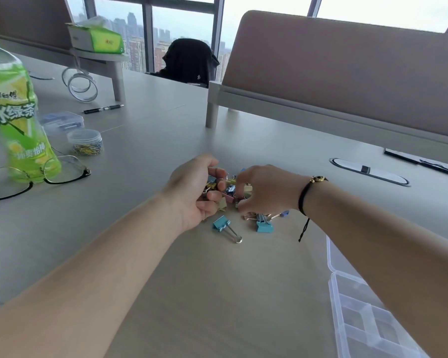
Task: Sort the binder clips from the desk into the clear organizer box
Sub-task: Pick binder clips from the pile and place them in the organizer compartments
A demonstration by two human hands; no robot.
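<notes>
Two hands work one pile, so the main risk is scatter. Nearest, at the desk's (217, 293) near right edge, the clear organizer box (367, 324) lies open, lid hinged back, compartments apparently unfilled; the right forearm crosses above it and hides part. Further in, two blue binder clips (221, 224) sit loose at the pile's near side, wire handles splayed; these look easiest to knock away. Mid-desk, the pile of binder clips (230, 189) (blue, pink, yellow, cream) lies between the hands. Left hand (192, 195): fingers curled round several clips, cupping them. Right hand (264, 192): fingertips bunched down into the pile, pinching at a clip; exactly which one cannot be told. Judgement: tangled handles may drag neighbours out on lifting, and an overfilled left palm may spill on the way to the box. Beyond, at the left edge, eyeglasses (36, 174) and a green tea bottle (16, 112) stand well apart; a sweeping elbow could tip them.
</notes>
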